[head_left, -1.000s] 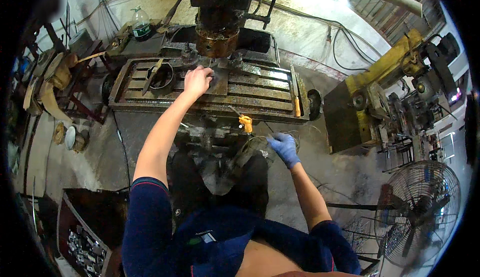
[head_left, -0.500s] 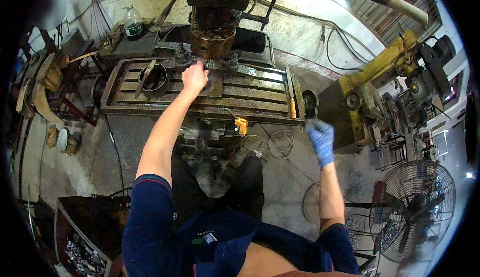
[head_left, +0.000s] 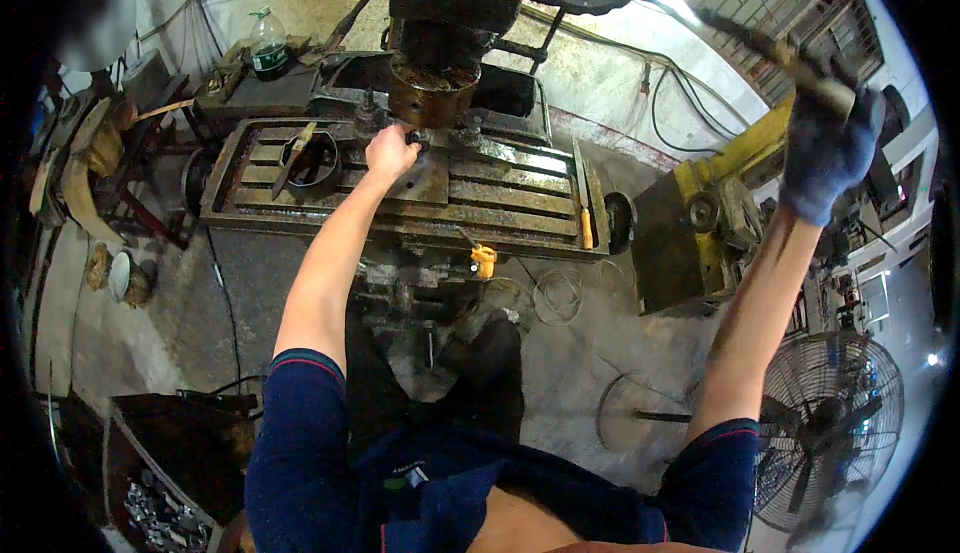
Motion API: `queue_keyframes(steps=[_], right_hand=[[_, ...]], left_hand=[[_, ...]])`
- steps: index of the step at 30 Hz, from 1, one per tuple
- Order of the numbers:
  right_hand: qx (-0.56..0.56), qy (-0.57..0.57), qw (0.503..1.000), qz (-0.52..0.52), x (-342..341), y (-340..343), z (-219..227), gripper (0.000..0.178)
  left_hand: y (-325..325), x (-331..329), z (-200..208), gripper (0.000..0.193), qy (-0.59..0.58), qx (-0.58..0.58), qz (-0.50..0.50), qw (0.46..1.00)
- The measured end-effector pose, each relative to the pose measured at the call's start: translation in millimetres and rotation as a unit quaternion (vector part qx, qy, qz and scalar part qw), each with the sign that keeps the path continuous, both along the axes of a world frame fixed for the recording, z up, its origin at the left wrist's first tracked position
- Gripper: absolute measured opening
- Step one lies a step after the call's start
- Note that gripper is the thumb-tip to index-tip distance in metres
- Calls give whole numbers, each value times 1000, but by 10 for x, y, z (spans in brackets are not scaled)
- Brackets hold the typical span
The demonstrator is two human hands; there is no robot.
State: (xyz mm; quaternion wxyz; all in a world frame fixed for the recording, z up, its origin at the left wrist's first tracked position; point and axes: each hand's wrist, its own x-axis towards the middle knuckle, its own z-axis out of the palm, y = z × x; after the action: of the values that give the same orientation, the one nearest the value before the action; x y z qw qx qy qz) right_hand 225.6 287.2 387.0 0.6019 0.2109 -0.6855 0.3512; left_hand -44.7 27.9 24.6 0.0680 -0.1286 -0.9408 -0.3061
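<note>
My bare left hand (head_left: 393,152) is closed just below the round spindle housing (head_left: 433,98) of a drilling or milling machine. Whatever its fingers pinch, a small dark part perhaps, is too hidden to make out. Raised high at the right, my right hand (head_left: 832,158) wears a blue glove and is wrapped around the worn end of a long lever (head_left: 770,48) that comes from the machine head. Under the left hand lies the slotted machine table (head_left: 500,215), oily and dark, with a lighter plate (head_left: 425,181) on it.
A round pot (head_left: 317,175) with a brush stands on the table's left part. A wooden-handled file (head_left: 585,208) lies at its right end. A yellow tool (head_left: 484,260) hangs at the front edge. A yellow machine (head_left: 690,223) and a caged fan (head_left: 825,433) stand at right.
My right hand has risen from beside the table's right end to the lever and now grips it. The lever's end sits lower. My left hand stays beneath the spindle.
</note>
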Motion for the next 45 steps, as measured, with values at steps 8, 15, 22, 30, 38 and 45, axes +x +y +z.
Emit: queue_keyframes(steps=[8,15,22,30,38,45], right_hand=[[-86,-26,993,76,117,-66,-1023,38],[-77,-1,996,39,116,-215,-1333,40],[-77,-1,997,32,90,-248,-1270,39],[-130,11,991,39,98,-318,-1407,40],[-157,12,986,50,113,-302,-1375,37],[-88,7,995,-48,91,-289,-1271,33]], left_hand=[[-36,36,-7,38,-4,20,2,1000],[2,9,3,36,-17,14,5,1000],[7,-55,-55,32,-1,-6,8,1000],[-579,336,289,36,36,53,-111,992],[-1975,730,410,54,193,-60,57,978],[-2124,492,117,46,126,-191,-5,973]])
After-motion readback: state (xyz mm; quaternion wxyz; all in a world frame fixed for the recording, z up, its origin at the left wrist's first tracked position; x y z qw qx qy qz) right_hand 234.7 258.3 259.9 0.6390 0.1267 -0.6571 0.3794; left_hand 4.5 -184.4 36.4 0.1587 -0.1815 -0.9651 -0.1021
